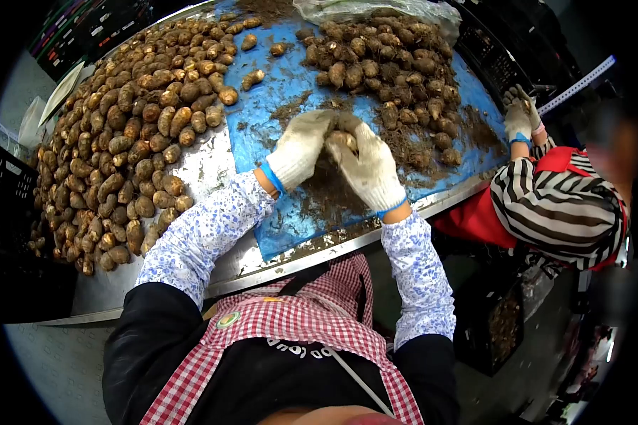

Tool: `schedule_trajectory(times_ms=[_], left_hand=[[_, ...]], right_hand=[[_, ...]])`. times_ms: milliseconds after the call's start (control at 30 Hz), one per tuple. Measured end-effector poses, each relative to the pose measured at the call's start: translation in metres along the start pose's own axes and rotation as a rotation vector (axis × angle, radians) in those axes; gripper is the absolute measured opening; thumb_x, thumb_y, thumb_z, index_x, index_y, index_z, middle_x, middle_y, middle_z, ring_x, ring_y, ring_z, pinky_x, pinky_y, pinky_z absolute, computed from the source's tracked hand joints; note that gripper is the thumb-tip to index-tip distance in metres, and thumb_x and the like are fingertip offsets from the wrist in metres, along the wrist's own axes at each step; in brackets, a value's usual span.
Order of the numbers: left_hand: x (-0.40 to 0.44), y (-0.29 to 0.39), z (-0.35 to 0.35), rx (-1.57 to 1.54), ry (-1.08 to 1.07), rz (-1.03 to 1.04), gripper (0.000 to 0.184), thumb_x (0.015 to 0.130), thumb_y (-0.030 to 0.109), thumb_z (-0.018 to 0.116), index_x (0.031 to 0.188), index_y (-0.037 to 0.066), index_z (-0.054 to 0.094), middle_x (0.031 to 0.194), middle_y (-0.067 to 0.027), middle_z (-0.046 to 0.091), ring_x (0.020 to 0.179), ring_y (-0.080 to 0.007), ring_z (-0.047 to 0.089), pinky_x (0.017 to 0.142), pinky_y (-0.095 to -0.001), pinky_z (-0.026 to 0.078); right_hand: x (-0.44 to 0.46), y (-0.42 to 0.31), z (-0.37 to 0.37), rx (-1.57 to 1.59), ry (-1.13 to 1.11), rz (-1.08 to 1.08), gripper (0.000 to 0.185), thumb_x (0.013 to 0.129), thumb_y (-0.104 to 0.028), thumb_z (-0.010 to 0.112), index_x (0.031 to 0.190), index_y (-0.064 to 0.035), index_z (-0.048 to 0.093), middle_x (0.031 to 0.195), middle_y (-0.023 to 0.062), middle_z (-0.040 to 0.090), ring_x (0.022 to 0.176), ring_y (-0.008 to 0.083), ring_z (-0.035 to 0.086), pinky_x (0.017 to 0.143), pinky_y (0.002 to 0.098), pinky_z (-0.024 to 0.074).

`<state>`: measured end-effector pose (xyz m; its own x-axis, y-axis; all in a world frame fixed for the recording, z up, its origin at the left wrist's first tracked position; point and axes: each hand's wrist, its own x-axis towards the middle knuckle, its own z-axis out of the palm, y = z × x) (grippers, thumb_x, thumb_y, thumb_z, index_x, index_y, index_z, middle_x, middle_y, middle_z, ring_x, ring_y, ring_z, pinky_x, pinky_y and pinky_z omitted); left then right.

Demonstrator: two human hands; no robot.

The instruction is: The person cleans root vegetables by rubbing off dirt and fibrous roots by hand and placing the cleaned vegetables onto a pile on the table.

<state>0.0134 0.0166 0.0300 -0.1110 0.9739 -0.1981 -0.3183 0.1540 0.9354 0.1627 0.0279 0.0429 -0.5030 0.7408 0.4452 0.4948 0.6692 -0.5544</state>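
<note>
My left hand and my right hand, both in off-white gloves, meet above the blue sheet. A small brown root shows between them, with my right hand's fingers curled round it. The fingertips of my left hand are bent inward against it, partly hidden. Dark soil and root fibres lie on the sheet under my hands. To the left spreads a large heap of cleaner roots. Beyond my right hand is a pile of roots with hairy fibres.
A co-worker in striped sleeves stands at the right, gloved hands held together. Black crates stand at the upper left, left edge and lower right. A clear plastic bag lies behind the hairy roots. The metal table edge runs before me.
</note>
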Motion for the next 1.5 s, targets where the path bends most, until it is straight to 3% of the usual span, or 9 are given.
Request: schedule_trajectory(times_ms=[67,167,267,533,833,1133,1233,1300,1500], left_hand=[[0.025,-0.028,-0.041,0.834,-0.227,0.752,0.069,0.067,0.016,0.082,0.128,0.001,0.054,0.12,-0.0182,0.063,0.107,-0.0305,0.063,0.091,-0.0348,0.052],[0.015,-0.015,-0.041,1.253,-0.179,0.705,0.06,0.074,0.013,0.076,0.127,-0.001,0.051,0.119,-0.0193,0.062,0.093,-0.0312,0.067,0.081,-0.0362,0.058],[0.007,-0.002,-0.028,-0.38,-0.556,-0.205,0.039,0.094,0.014,0.058,0.128,0.0,0.05,0.115,-0.0146,0.063,0.09,-0.0245,0.067,0.074,-0.0317,0.058],[-0.01,-0.005,0.006,0.596,-0.121,0.567,0.027,0.101,0.02,0.048,0.118,0.001,0.058,0.1,-0.0101,0.064,0.084,-0.0165,0.061,0.074,-0.0301,0.051],[-0.017,0.024,0.013,0.422,-0.154,0.284,0.026,0.101,0.015,0.048,0.121,0.0,0.053,0.117,-0.0107,0.059,0.103,-0.0163,0.056,0.091,-0.0303,0.049],[0.018,-0.004,-0.016,0.169,-0.291,0.031,0.027,0.1,0.025,0.053,0.111,0.001,0.058,0.09,-0.0107,0.065,0.076,-0.0177,0.063,0.064,-0.0272,0.054],[0.035,-0.02,-0.041,0.293,-0.396,0.686,0.035,0.101,0.032,0.049,0.115,0.002,0.058,0.084,-0.0075,0.064,0.055,-0.0135,0.057,0.044,-0.0257,0.047],[0.023,-0.004,-0.053,-0.206,-0.375,-0.247,0.038,0.102,0.035,0.048,0.118,0.002,0.057,0.083,-0.0064,0.064,0.048,-0.0113,0.053,0.038,-0.027,0.044],[-0.024,0.044,-0.008,0.451,-0.383,-0.068,0.041,0.101,0.036,0.048,0.121,0.001,0.056,0.084,-0.0041,0.061,0.065,-0.0099,0.054,0.058,-0.0292,0.047]], right_hand=[[0.001,0.008,0.007,0.381,0.014,-0.08,0.039,0.082,0.005,0.068,0.118,-0.0005,0.055,0.096,0.01,0.067,0.085,0.0191,0.067,0.074,0.0262,0.0566],[-0.005,0.017,0.012,0.571,0.152,0.014,0.048,0.08,0.008,0.069,0.124,0.0006,0.051,0.103,0.0111,0.066,0.088,0.0188,0.066,0.078,0.0269,0.0568],[-0.011,0.014,-0.002,0.513,0.254,0.06,0.046,0.083,0.004,0.07,0.125,0.001,0.052,0.108,0.0119,0.065,0.093,0.0185,0.066,0.083,0.0284,0.0561],[-0.011,0.015,0.003,0.221,0.267,0.203,0.01,0.098,-0.01,0.055,0.099,-0.0004,0.057,0.103,0.0114,0.065,0.085,0.0164,0.064,0.07,0.0287,0.0565],[-0.016,0.039,-0.007,1.545,-0.203,0.487,0.051,0.098,-0.048,0.052,0.122,-0.0024,0.053,0.094,0.0071,0.065,0.063,0.0101,0.061,0.052,0.0219,0.0528],[-0.023,0.0,0.007,0.227,0.038,-0.013,0.034,0.084,-0.008,0.071,0.114,-0.0008,0.056,0.104,0.0102,0.065,0.091,0.0179,0.063,0.076,0.0288,0.0551],[-0.026,0.004,0.006,0.224,0.115,-0.18,0.042,0.078,-0.003,0.072,0.116,-0.0027,0.055,0.105,0.0094,0.063,0.089,0.0174,0.063,0.073,0.027,0.0565],[-0.027,0.011,0.007,0.444,0.138,-0.093,0.042,0.079,0.0,0.071,0.117,-0.0027,0.055,0.106,0.0101,0.062,0.091,0.0176,0.063,0.075,0.0261,0.0563],[-0.02,0.011,-0.004,0.178,0.152,-0.121,0.028,0.085,-0.002,0.067,0.112,0.0,0.06,0.105,0.0126,0.063,0.095,0.0199,0.063,0.082,0.0257,0.0543]])
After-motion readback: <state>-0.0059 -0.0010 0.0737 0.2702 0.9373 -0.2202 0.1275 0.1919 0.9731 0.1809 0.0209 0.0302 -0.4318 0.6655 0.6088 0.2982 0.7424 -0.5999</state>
